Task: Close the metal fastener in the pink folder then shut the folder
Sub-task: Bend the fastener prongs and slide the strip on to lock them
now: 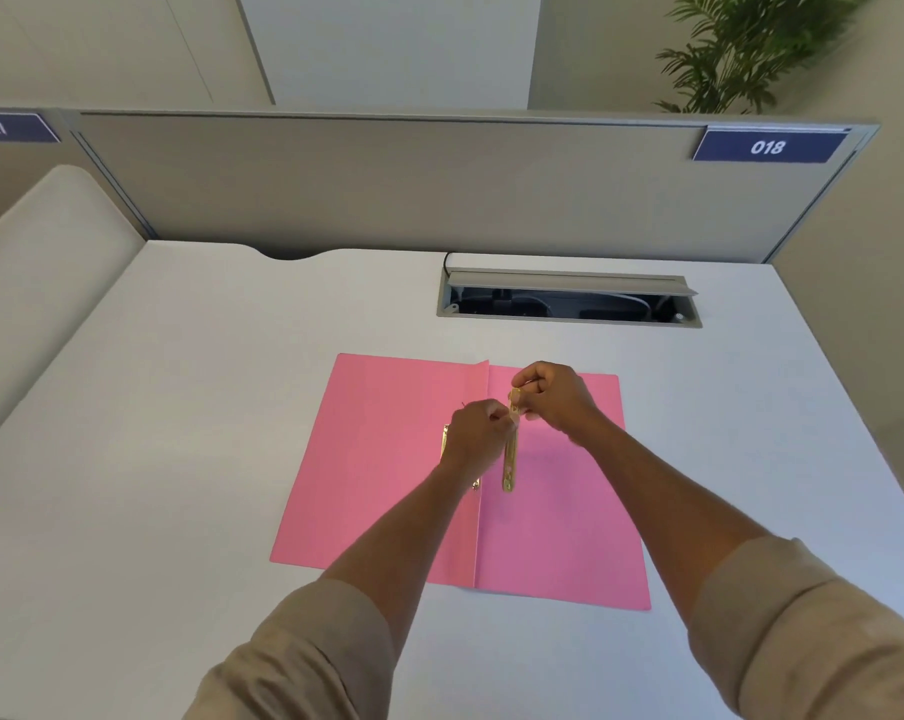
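At the near edge of the view, two forearms in rolled beige sleeves [824,631] reach forward over the white desk [180,407]. Under them lies the pink folder [382,459], open flat, its crease running away from the person between the two hands. The left hand [473,439] hovers over the crease, its fingers [499,415] curled shut and pinched at the near side of a gold metal bar. Just beside it on the right, the right hand [556,397] has its fingers [525,381] closed on the far end of the same bar. This bar, the fastener [509,459], runs from between the two sets of fingers back toward the person, over the right leaf just beside the crease; whether its near end touches the paper I cannot tell. A second strip of gold metal [444,441] shows at the left edge of the left hand, mostly hidden by it. Beyond the fingers, well apart from the folder, a cable hatch [569,301] is sunk into the desk with its lid raised. Farther still stands a grey partition [387,189] with a blue tag reading 018 [767,147] to the right, and a plant [741,49] behind it.
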